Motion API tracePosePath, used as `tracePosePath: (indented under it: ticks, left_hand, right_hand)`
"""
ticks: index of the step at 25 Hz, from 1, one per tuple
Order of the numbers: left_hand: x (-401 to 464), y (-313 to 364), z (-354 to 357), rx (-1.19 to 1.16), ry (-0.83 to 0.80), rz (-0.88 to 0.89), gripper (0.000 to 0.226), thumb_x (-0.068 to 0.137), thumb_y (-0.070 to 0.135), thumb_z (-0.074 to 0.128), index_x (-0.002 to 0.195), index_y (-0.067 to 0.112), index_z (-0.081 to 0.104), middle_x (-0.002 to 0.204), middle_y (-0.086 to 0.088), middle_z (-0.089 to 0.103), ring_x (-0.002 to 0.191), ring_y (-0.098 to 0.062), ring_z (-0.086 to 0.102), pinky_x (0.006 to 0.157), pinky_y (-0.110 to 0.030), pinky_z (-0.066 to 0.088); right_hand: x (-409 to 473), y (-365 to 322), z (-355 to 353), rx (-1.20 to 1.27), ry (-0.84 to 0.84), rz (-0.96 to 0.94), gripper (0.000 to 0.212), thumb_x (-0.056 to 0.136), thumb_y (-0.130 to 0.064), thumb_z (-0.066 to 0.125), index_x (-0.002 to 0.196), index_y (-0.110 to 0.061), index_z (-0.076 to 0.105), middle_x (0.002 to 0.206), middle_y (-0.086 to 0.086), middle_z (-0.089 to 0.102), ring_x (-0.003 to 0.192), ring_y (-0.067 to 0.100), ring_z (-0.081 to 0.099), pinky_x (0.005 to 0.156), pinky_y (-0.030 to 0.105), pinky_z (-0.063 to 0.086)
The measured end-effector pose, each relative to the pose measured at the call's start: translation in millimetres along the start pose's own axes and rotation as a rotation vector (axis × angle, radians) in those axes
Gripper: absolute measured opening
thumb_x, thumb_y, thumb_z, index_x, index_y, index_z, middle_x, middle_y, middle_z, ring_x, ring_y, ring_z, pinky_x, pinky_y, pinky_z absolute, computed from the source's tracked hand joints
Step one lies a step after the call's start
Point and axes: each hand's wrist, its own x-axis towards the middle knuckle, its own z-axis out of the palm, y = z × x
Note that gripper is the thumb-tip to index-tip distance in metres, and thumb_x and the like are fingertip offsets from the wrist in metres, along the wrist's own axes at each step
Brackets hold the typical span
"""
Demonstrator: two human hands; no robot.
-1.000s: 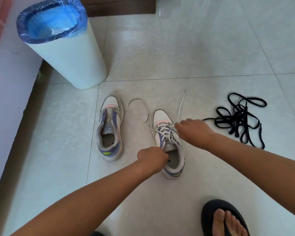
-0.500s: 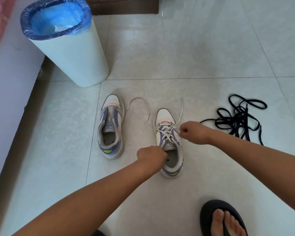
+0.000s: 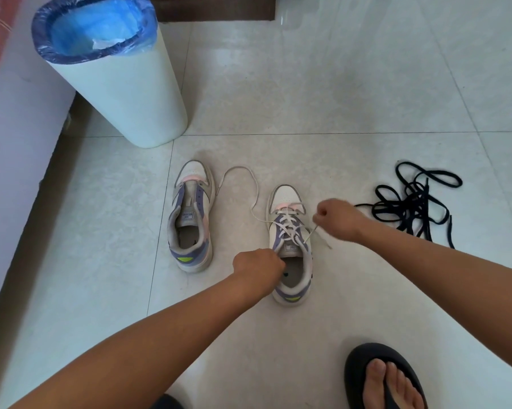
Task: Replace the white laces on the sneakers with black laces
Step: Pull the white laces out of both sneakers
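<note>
Two hands work the right sneaker (image 3: 290, 240): left hand (image 3: 257, 268) grips its collar, right hand (image 3: 336, 218) pinches the white lace (image 3: 284, 224), which may snag in eyelets.

white waste bin (image 3: 124, 95) with blue plastic liner (image 3: 93, 28) standing upright on pale tiled floor (image 3: 307, 84), top left. bit of white paper (image 3: 107, 44) inside the liner. dark wooden furniture base (image 3: 213, 8) at top edge. white wall (image 3: 15, 137) along left side. bare foot in dark flip-flop (image 3: 384, 379) bottom right
</note>
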Motion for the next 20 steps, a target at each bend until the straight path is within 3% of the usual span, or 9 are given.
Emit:
tracePosePath:
  ticks: [2,4,8,10,12,15,17,18,20]
  left_hand:
    - [0,-1,1,-0.005,0.01,0.002,0.036,0.094,0.004,0.046,0.129,0.013,0.052,0.129,-0.011,0.049,0.119,-0.031,0.05,0.083,-0.038,0.044]
    - [1,-2,1,-0.009,0.018,0.001,0.037,0.094,0.003,0.046,0.129,0.013,0.052,0.129,-0.011,0.049,0.119,-0.031,0.05,0.083,-0.038,0.044]
    - [4,-4,0,-0.006,0.028,-0.001,0.036,0.095,0.004,0.044,0.13,0.013,0.051,0.129,-0.011,0.048,0.12,-0.03,0.049,0.083,-0.037,0.043]
    - [7,-6,-1,0.015,0.021,-0.01,0.037,0.095,0.005,0.045,0.131,0.013,0.05,0.13,-0.01,0.047,0.12,-0.029,0.049,0.083,-0.036,0.043]
    - [10,-7,-1,0.034,0.025,-0.011,0.038,0.094,0.004,0.048,0.131,0.013,0.05,0.129,-0.009,0.047,0.119,-0.029,0.05,0.078,-0.035,0.041]
    - [15,-9,-1,0.029,0.053,-0.043,0.037,0.094,0.002,0.046,0.129,0.011,0.051,0.128,-0.009,0.048,0.116,-0.029,0.052,0.076,-0.033,0.039]
    - [16,-14,-1,-0.037,0.058,-0.085,0.036,0.094,0.003,0.042,0.127,0.01,0.052,0.128,-0.008,0.051,0.116,-0.029,0.053,0.076,-0.032,0.037]
    - [16,-18,-2,-0.055,0.066,-0.088,0.035,0.094,0.002,0.041,0.126,0.01,0.054,0.127,-0.008,0.052,0.115,-0.029,0.053,0.075,-0.032,0.036]
    - [16,-22,-5,-0.051,0.133,-0.077,0.031,0.094,0.003,0.042,0.122,0.01,0.055,0.123,-0.01,0.051,0.109,-0.03,0.056,0.072,-0.034,0.037]
  right_hand:
    - [12,9,-16,-0.283,0.346,0.001,0.019,0.097,-0.019,0.037,0.089,-0.008,0.051,0.087,0.01,0.055,0.087,0.031,0.056,0.062,0.03,0.031]
    - [21,22,-27,-0.377,0.532,0.004,0.019,0.098,-0.015,0.035,0.095,-0.004,0.051,0.093,0.015,0.06,0.088,0.034,0.057,0.062,0.032,0.03]
    - [34,41,-44,-0.577,0.65,-0.164,0.008,0.088,-0.006,0.059,0.086,0.001,0.054,0.075,0.016,0.058,0.069,0.033,0.057,0.051,0.03,0.03]
    - [40,47,-53,-0.68,0.706,-0.226,0.027,0.064,0.001,0.079,0.072,0.0,0.053,0.057,0.014,0.051,0.05,0.029,0.052,0.045,0.023,0.027]
    - [44,46,-65,-0.68,0.743,-0.308,0.027,0.062,-0.001,0.079,0.074,0.002,0.055,0.059,0.017,0.052,0.053,0.032,0.053,0.048,0.025,0.029]
    - [54,36,-78,-0.56,0.637,-0.066,0.021,0.088,-0.014,0.056,0.102,0.002,0.054,0.093,0.021,0.061,0.089,0.037,0.057,0.063,0.035,0.032]
    - [57,30,-82,-0.344,0.545,0.068,0.022,0.094,-0.017,0.047,0.101,0.002,0.056,0.1,0.021,0.062,0.094,0.037,0.058,0.069,0.034,0.035]
    - [57,25,-82,-0.155,0.504,0.108,0.024,0.094,-0.017,0.045,0.094,0.002,0.059,0.096,0.02,0.062,0.091,0.036,0.058,0.07,0.033,0.039]
    - [56,14,-75,0.537,0.335,0.2,0.027,0.092,-0.02,0.043,0.075,-0.005,0.058,0.083,0.014,0.061,0.077,0.03,0.057,0.065,0.031,0.045]
